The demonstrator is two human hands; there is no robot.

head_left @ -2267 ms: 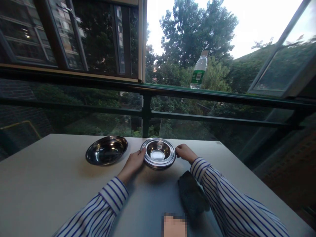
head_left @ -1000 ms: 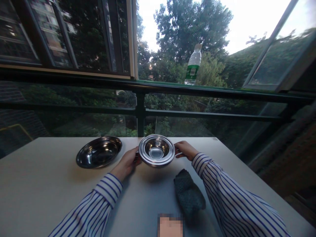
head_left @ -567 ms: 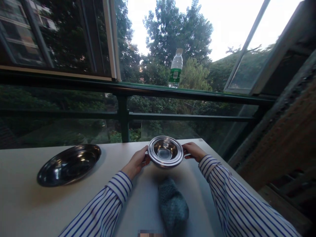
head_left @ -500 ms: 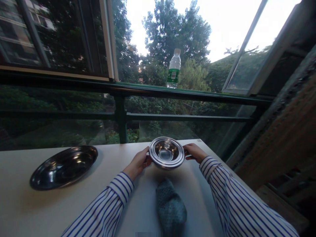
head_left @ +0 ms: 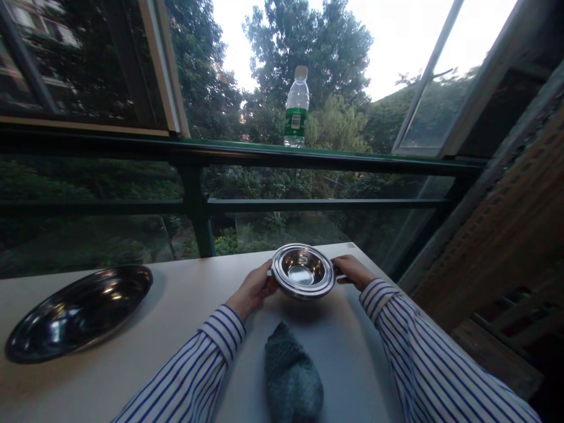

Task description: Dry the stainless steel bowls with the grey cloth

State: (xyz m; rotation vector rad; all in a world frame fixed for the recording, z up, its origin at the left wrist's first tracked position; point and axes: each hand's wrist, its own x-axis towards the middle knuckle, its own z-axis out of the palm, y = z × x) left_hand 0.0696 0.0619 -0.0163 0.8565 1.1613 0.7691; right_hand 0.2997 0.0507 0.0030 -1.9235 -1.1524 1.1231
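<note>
bare left hand (head_left: 252, 288) and bare right hand (head_left: 352, 270): fingers grasping opposite sides of round, ringed-rim steel bowl (head_left: 302, 275), possibly a nested stack | bowl: near white table's (head_left: 189, 294) far edge, toward far right corner | risk: uneven grip on smooth metal could tip it, or let nested pieces slide off that edge

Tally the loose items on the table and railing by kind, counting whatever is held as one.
Metal bowls: 2 (wide bowl; held bowl, possibly several nested, I can't tell)
Cloths: 1 (dark teal cloth)
Bottles: 1 (clear bottle with a green label)
Total: 4
</note>
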